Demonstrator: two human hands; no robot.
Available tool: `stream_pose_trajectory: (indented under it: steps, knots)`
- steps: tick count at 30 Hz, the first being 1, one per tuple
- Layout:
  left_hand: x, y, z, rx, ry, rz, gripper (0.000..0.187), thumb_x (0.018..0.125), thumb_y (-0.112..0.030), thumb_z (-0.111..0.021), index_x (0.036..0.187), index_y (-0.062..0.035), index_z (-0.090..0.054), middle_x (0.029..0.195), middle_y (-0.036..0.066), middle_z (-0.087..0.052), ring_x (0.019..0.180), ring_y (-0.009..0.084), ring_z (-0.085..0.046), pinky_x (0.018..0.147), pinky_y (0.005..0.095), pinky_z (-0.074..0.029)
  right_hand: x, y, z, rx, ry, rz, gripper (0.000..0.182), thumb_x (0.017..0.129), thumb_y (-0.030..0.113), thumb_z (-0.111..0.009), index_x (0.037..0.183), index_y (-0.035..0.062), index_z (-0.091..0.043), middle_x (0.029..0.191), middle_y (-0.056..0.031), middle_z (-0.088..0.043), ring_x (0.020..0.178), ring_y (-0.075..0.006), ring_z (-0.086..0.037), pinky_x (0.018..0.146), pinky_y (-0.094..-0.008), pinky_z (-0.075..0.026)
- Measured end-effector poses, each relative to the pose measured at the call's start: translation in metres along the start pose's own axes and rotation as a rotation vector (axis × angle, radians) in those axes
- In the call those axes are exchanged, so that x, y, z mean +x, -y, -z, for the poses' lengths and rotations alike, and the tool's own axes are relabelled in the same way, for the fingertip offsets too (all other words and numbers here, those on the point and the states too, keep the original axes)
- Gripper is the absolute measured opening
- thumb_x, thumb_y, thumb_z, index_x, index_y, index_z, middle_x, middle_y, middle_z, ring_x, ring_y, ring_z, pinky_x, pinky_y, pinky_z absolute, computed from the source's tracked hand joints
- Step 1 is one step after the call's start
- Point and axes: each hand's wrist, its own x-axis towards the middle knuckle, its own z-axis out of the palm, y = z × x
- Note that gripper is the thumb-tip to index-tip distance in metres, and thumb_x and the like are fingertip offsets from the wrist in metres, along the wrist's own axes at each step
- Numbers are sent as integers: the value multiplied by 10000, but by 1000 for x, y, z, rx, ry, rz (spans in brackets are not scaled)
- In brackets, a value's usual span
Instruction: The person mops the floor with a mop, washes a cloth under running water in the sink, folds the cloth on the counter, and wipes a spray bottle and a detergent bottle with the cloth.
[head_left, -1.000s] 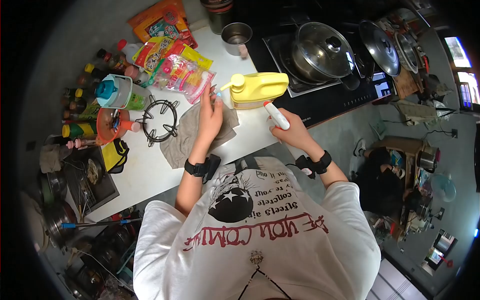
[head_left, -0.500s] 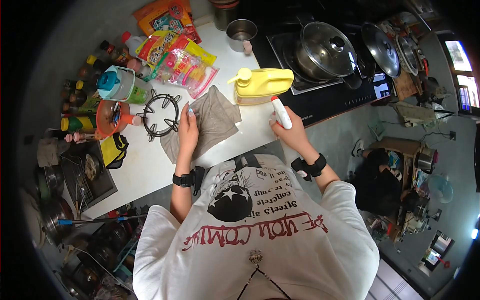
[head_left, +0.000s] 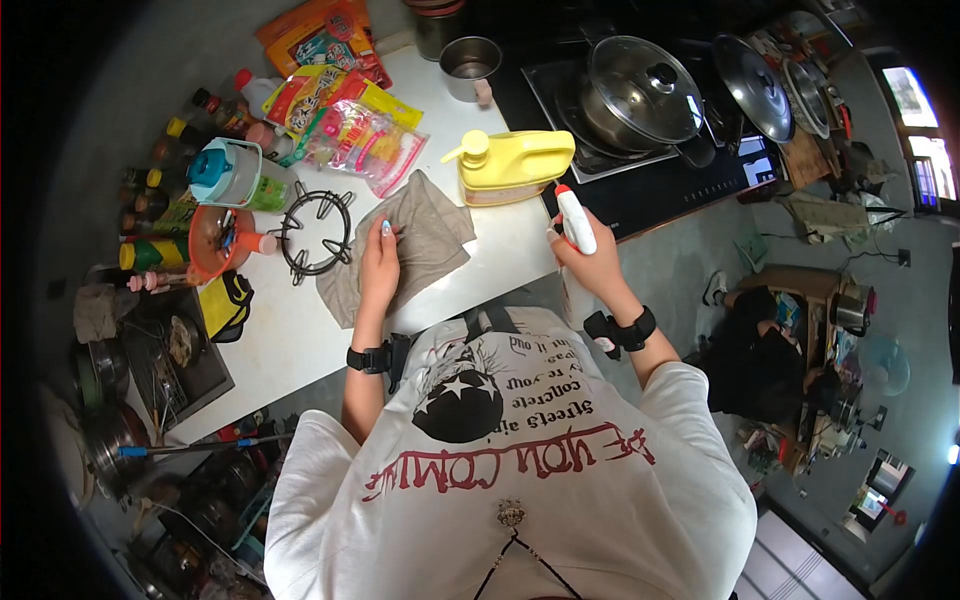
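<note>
My left hand (head_left: 379, 262) rests on a crumpled grey-brown cloth (head_left: 425, 240), its fingers stretched out and holding nothing I can see. My right hand (head_left: 597, 262) is closed around what looks like a spray bottle (head_left: 575, 222), with a white head and red nozzle pointing away from me. Its lower part is mostly hidden by the hand. Just beyond it stands a yellow jug (head_left: 520, 165) with a spout cap and handle. Left of the cloth lies a black metal pot stand (head_left: 316, 232).
A lidded pot (head_left: 640, 100) sits on the black stove (head_left: 690, 195) at the right. A metal cup (head_left: 470, 65), food packets (head_left: 365, 145), a teal-lidded jug (head_left: 235, 170) and several bottles crowd the back and left. A person (head_left: 750, 345) is farther off at right.
My right hand has shifted slightly right and turned the spray bottle a little. My left hand stays on the cloth. The whole view has moved slightly.
</note>
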Motion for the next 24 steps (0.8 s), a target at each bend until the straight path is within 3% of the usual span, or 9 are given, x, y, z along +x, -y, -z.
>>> stream_pose_trajectory:
  steps: [5, 7, 10, 14, 24]
  knots:
    - [0, -13, -7, -19, 19, -34, 384, 924, -237, -354, 1227, -4, -386, 1008, 128, -578, 902, 179, -547, 822, 282, -406, 1, -2, -1, -22, 9, 40, 227, 700, 128, -638, 891, 39, -553, 645, -39, -566, 548, -72, -531, 525, -232, -431]
    - [-1, -21, -10, -11, 26, -38, 382, 925, -235, -353, 1223, 1, -390, 1004, 126, -577, 896, 175, -545, 820, 281, -408, -1, 13, -3, 107, 86, -25, 244, 704, 139, -641, 903, 35, -547, 649, -41, -568, 557, -71, -534, 530, -235, -434]
    - [-3, -26, -16, -12, 51, -35, 372, 925, -230, -360, 1215, -1, -404, 1003, 130, -575, 895, 169, -543, 821, 278, -408, -4, 27, -9, 64, 226, 10, 251, 710, 151, -643, 904, 29, -541, 637, -56, -567, 548, -81, -538, 529, -234, -436]
    - [-6, -28, -22, -63, 97, -72, 360, 923, -221, -369, 1211, -10, -416, 998, 138, -577, 898, 171, -550, 819, 277, -413, 0, 23, -20, -72, 228, 30, 248, 711, 162, -646, 883, 16, -542, 600, -83, -567, 509, -130, -564, 502, -258, -445]
    - [-6, -23, -23, -31, 113, -94, 347, 916, -225, -385, 1194, -26, -445, 996, 140, -589, 897, 188, -569, 807, 289, -425, 6, -1, -14, -136, 174, 4, 223, 715, 167, -637, 839, 4, -550, 602, -93, -576, 516, -148, -578, 510, -270, -453]
